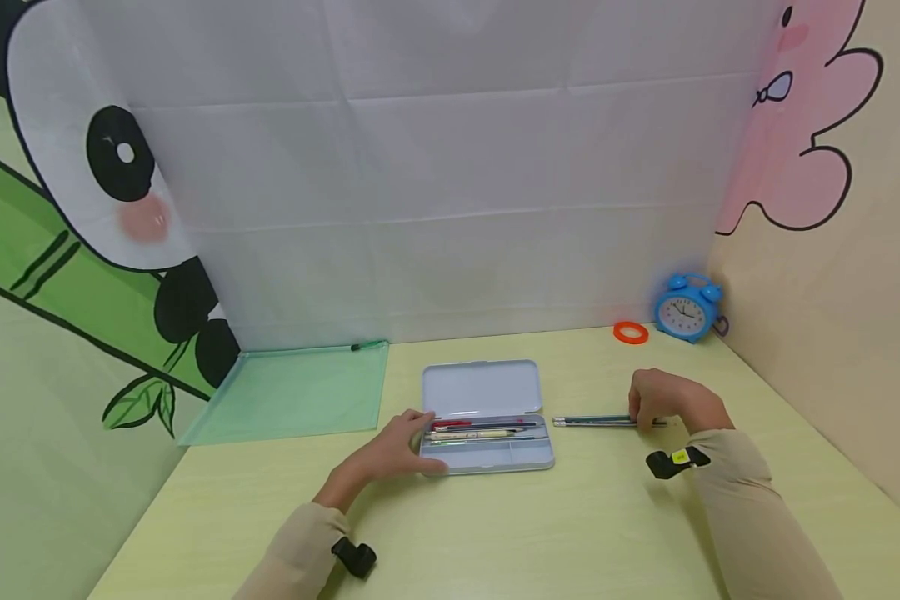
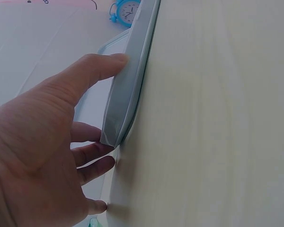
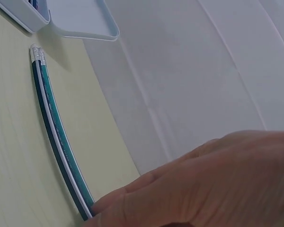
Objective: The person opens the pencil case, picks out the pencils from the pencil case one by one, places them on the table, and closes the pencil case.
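Note:
An open pencil case (image 1: 487,467) of pale metallic colour lies on the table, its lid (image 1: 482,387) folded back behind it. Inside are several pens and pencils (image 1: 476,433). My left hand (image 1: 393,450) holds the case at its left end. The left wrist view shows the thumb against the front wall and the fingers around the end. To the right of the case, my right hand (image 1: 663,396) pinches green and dark pencils (image 3: 61,142) near their right end. They lie side by side along the table, eraser ends toward the case. The fingertips are hidden in the right wrist view.
A green mesh zip pouch (image 1: 300,392) lies at the back left. An orange-red ring (image 1: 631,332) and a blue alarm clock (image 1: 686,310) are at the back right. Behind the table hangs a white sheet (image 1: 450,167); a beige wall (image 1: 855,333) stands to the right.

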### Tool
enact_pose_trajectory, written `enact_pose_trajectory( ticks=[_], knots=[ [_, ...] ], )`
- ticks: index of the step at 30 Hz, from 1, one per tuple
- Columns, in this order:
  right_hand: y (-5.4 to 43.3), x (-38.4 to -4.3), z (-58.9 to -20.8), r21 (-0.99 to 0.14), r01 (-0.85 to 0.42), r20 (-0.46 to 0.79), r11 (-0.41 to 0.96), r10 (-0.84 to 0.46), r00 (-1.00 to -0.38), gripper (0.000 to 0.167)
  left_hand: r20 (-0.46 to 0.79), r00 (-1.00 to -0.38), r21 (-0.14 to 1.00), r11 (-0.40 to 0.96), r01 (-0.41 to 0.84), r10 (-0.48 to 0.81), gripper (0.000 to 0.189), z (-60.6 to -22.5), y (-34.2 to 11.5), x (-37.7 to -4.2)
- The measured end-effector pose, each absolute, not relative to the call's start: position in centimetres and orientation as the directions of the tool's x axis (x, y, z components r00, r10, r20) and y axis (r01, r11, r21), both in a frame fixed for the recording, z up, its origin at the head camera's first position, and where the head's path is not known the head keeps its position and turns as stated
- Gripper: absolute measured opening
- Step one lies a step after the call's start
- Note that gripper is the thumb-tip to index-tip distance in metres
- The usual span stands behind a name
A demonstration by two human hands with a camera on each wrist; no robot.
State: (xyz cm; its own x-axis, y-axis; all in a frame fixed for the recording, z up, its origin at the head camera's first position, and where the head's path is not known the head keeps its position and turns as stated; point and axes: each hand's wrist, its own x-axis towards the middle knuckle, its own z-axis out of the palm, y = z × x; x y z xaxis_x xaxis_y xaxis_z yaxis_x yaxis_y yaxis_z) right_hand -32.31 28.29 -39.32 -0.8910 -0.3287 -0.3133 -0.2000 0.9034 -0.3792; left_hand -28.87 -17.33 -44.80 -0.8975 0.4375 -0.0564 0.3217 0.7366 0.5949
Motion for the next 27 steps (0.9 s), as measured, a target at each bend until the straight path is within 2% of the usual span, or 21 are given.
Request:
enact_pose_trajectory(
  ticks=[27],
  knots=[
    [27.75, -32.50, -39.58, -0.314, -0.199, -0.322, 0.928, -0.301, -0.898, 0.015, -0.055, -0.898, 0.590, 0.740, 0.323, 0.436, 0.100, -44.37, -17.23, -28.60]
  ],
)
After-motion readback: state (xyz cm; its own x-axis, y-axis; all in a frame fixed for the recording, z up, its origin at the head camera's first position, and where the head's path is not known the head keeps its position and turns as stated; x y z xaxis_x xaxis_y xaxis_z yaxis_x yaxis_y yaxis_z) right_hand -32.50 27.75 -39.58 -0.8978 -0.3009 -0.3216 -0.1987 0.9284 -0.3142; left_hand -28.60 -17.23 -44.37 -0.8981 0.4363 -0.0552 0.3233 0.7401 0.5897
